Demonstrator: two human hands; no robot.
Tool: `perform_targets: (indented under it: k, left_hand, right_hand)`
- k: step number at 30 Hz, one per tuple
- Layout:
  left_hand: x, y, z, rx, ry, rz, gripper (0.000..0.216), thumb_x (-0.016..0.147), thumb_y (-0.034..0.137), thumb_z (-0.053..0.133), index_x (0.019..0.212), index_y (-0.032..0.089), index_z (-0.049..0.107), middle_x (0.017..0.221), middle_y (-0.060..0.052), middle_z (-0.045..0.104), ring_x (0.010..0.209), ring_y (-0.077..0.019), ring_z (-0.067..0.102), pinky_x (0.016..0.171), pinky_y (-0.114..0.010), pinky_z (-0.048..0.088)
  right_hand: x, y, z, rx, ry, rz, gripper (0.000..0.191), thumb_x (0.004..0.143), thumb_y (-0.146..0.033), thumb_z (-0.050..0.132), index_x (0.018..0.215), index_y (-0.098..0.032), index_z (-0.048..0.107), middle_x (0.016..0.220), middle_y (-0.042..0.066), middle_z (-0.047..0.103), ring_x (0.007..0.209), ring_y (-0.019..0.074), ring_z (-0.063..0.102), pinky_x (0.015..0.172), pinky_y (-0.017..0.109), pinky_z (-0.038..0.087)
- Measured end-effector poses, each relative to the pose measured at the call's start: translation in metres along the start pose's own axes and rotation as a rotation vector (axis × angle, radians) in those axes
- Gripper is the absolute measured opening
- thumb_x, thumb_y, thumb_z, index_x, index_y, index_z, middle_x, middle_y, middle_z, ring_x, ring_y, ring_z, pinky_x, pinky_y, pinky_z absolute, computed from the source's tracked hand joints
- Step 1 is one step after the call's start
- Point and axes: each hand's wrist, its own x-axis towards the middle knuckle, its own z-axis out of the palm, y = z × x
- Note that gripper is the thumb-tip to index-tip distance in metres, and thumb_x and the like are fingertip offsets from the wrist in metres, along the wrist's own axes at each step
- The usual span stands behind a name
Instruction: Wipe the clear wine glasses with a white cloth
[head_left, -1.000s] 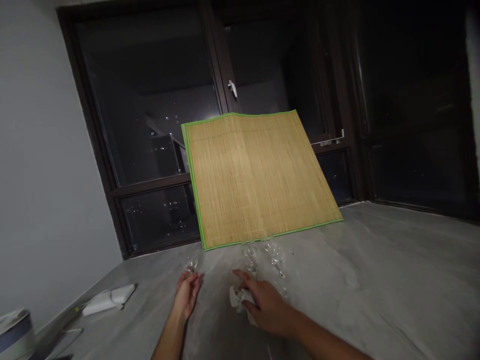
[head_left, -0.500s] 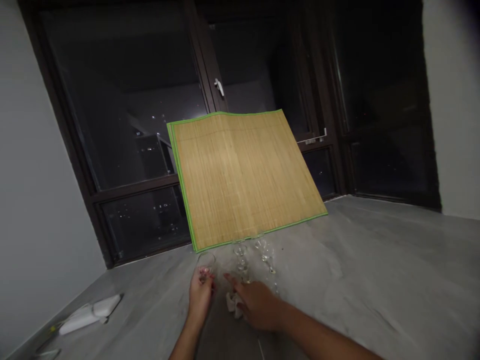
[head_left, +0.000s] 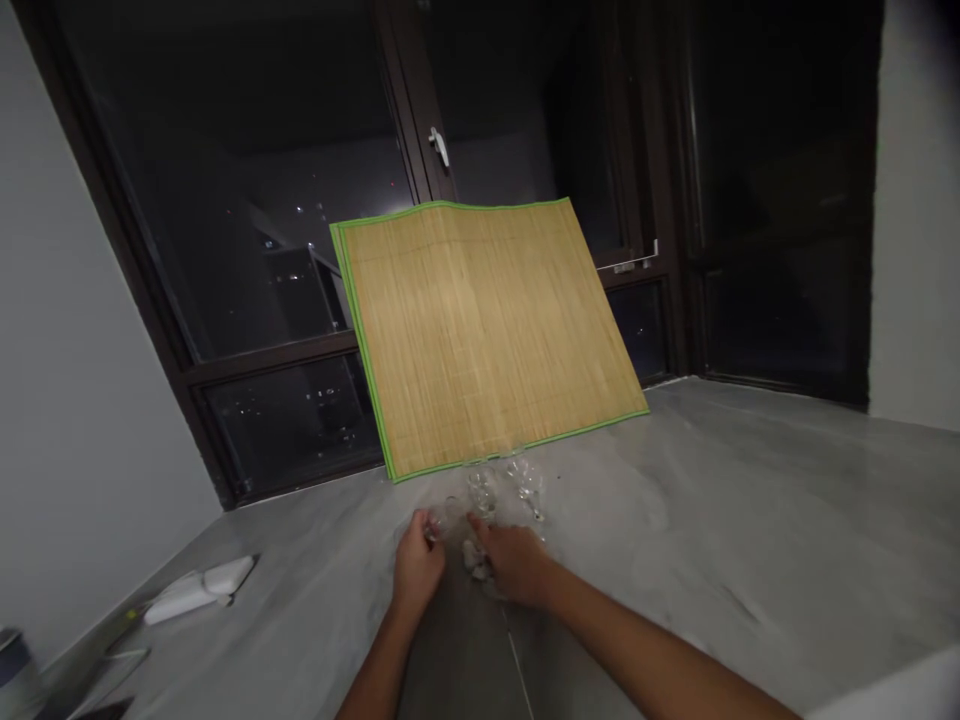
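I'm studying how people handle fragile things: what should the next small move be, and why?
I'd probably bring the cloth to the glass: the right hand holds the cloth, the left hand holds the glass, and they look close but apart. I'd go gently, since other glasses sit just beyond.

Green-edged straw-coloured mat [head_left: 487, 330] before a dark window [head_left: 210, 210] with white handle [head_left: 439, 147], white bundle [head_left: 191, 592] leftward.
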Motion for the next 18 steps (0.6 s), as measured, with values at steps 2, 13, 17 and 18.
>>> perform_targets:
  k: [2,13,17,18]
  left_hand:
    - [-0.001,0.006,-0.001,0.03,-0.018,0.004,0.009,0.089,0.019,0.043,0.089,0.023,0.051,0.077,0.001,0.063,0.072,-0.0153,0.059,0.066,-0.023,0.037]
    - [-0.003,0.009,-0.019,0.157,-0.044,-0.056,0.009,0.085,0.014,0.053,0.09,0.021,0.056,0.085,-0.004,0.063,0.078,-0.0191,0.059,0.066,-0.026,0.033]
    - [-0.005,0.019,-0.016,0.135,-0.124,0.059,0.016,0.079,0.012,0.061,0.092,0.021,0.06,0.094,-0.004,0.064,0.088,-0.0188,0.061,0.073,-0.025,0.039]
    - [-0.006,0.021,-0.015,0.127,-0.132,0.083,0.017,0.078,0.011,0.061,0.092,0.02,0.06,0.093,-0.004,0.064,0.087,-0.0183,0.061,0.072,-0.025,0.04]
  right_hand:
    - [-0.001,-0.001,-0.002,0.065,0.041,-0.004,0.077,0.079,-0.022,0.06,0.151,-0.015,0.034,0.112,0.017,0.073,0.097,0.0335,0.071,0.077,0.037,0.051]
    - [-0.009,-0.017,-0.007,0.476,0.438,-0.154,0.059,0.086,-0.023,0.054,0.143,-0.021,0.038,0.122,0.007,0.069,0.107,0.0223,0.066,0.094,0.033,0.048]
    - [-0.008,-0.022,-0.005,0.397,0.394,-0.192,0.057,0.084,-0.024,0.058,0.139,-0.022,0.045,0.124,0.007,0.069,0.105,0.0241,0.068,0.091,0.034,0.049]
    - [-0.007,-0.021,-0.005,0.37,0.385,-0.18,0.057,0.083,-0.024,0.059,0.138,-0.022,0.046,0.124,0.008,0.069,0.103,0.0246,0.068,0.09,0.035,0.05]
